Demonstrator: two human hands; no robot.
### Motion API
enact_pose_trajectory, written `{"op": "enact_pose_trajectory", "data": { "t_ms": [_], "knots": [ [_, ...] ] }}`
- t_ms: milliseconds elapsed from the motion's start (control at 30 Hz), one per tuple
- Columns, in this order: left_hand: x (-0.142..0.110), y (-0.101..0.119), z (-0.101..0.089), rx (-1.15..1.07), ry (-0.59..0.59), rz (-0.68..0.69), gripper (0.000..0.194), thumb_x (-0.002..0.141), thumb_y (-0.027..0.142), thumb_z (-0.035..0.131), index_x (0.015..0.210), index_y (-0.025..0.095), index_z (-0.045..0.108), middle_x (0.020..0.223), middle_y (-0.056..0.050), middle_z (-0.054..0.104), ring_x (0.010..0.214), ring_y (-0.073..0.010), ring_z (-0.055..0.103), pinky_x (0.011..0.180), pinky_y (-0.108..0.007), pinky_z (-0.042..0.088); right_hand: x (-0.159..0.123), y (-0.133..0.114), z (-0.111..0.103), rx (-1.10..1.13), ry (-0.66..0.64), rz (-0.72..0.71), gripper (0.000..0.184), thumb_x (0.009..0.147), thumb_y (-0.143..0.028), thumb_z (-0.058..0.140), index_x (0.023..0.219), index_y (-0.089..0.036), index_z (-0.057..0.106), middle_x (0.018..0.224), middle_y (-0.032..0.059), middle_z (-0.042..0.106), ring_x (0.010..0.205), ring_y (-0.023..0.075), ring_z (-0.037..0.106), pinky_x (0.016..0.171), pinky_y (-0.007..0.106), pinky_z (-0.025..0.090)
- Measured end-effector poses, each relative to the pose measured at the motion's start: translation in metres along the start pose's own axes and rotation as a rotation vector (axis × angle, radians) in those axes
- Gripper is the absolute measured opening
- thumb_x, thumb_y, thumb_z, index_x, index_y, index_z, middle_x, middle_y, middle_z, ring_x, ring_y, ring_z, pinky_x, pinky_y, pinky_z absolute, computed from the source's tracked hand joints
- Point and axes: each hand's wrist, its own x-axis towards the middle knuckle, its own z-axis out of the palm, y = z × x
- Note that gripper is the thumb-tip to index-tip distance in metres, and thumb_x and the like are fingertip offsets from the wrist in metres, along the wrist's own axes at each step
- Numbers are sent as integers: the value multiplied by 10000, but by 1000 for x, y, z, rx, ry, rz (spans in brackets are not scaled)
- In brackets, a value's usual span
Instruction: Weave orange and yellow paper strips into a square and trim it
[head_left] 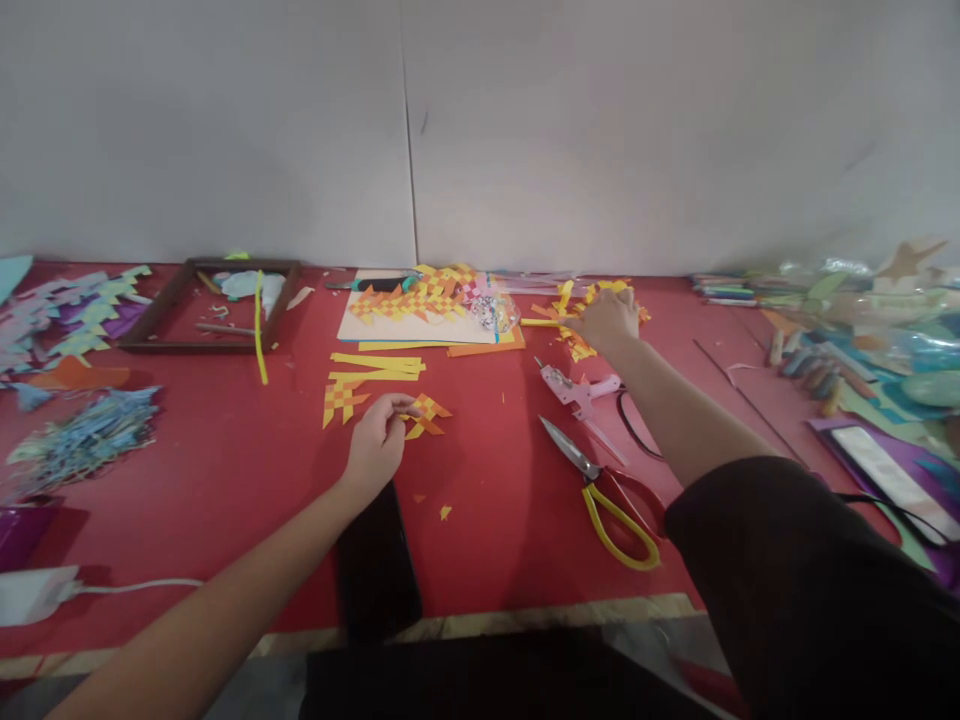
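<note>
A small yellow-and-orange woven paper piece with pointed strip ends is pinched in the fingers of my left hand, low over the red table. Just left of that hand lies a second woven piece, below several yellow paper strips. My right hand reaches to the back right, bent fingers down at a pile of woven yellow-orange pieces. Its fingertips are partly hidden, so what they grip is unclear. A pink glue gun and scissors with yellow and red handles lie nearer me.
At the back stands a board bearing woven paper and a clear beaded ball. A brown frame lies left, a black phone at the front edge. Blue tassels lie far left; craft sticks and a power strip lie right.
</note>
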Motion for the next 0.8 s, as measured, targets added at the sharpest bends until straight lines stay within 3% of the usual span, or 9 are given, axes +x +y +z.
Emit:
{"op": "enact_pose_trajectory", "data": {
  "t_ms": [67, 133, 233, 333, 367, 433, 533, 800],
  "knots": [
    [0, 0, 0, -2, 4, 3, 244, 850, 139, 448, 1049, 223, 560, 991, -54, 728, 963, -223, 691, 807, -356, 525, -10, -9, -6, 45, 19, 20, 471, 962, -444, 539, 1032, -2, 686, 1305, 331, 509, 1274, 444, 416, 978, 652, 348],
    [0, 1, 0, -3, 9, 6, 252, 842, 131, 449, 1048, 223, 562, 982, -51, 728, 956, -220, 691, 809, -356, 524, -27, -28, -16, 117, 14, -48, 459, 980, -395, 505, 1086, 17, 677, 1358, 347, 458, 1321, 469, 335, 1004, 681, 263],
    [0, 1, 1, -13, 16, 5, 249, 842, 128, 449, 1041, 223, 564, 966, -47, 729, 949, -215, 693, 806, -350, 520, -72, -74, -33, 269, -80, -341, 356, 1012, -278, 420, 1197, -96, 665, 1267, 214, 591, 1228, 332, 483, 1029, 538, 344],
    [0, 1, 1, -24, 29, 6, 245, 844, 128, 455, 1040, 223, 565, 974, -45, 732, 947, -210, 692, 791, -339, 514, -128, -128, -42, 440, -308, -801, 217, 932, -343, 622, 1127, -301, 708, 1061, 3, 710, 989, 160, 618, 905, 279, 467],
    [0, 1, 1, -28, 32, 8, 244, 844, 128, 456, 1041, 223, 564, 980, -45, 733, 944, -208, 691, 785, -336, 511, -144, -143, -42, 482, -366, -922, 223, 895, -342, 680, 1114, -317, 711, 1034, -25, 717, 960, 134, 622, 886, 236, 468],
    [0, 1, 1, -36, 36, 13, 242, 846, 128, 454, 1041, 221, 562, 986, -45, 733, 941, -205, 688, 791, -336, 507, -164, -166, -38, 535, -428, -1062, 368, 845, -350, 743, 1187, -229, 685, 1061, 18, 711, 970, 140, 614, 886, 230, 466],
    [1, 1, 1, -49, 40, 20, 239, 844, 128, 447, 1037, 217, 557, 975, -46, 732, 951, -205, 684, 824, -346, 504, -168, -186, -26, 567, -451, -1123, 493, 819, -384, 760, 1236, -139, 657, 1101, 108, 677, 985, 209, 587, 886, 328, 462],
    [1, 4, 1, -60, 48, 15, 256, 822, 119, 440, 1029, 213, 558, 962, -46, 729, 989, -215, 684, 894, -376, 501, -160, -205, -3, 668, -455, -1106, 125, 862, -361, 723, 916, -256, 764, 903, 11, 676, 860, 164, 559, 823, 292, 401]
  ]
}}
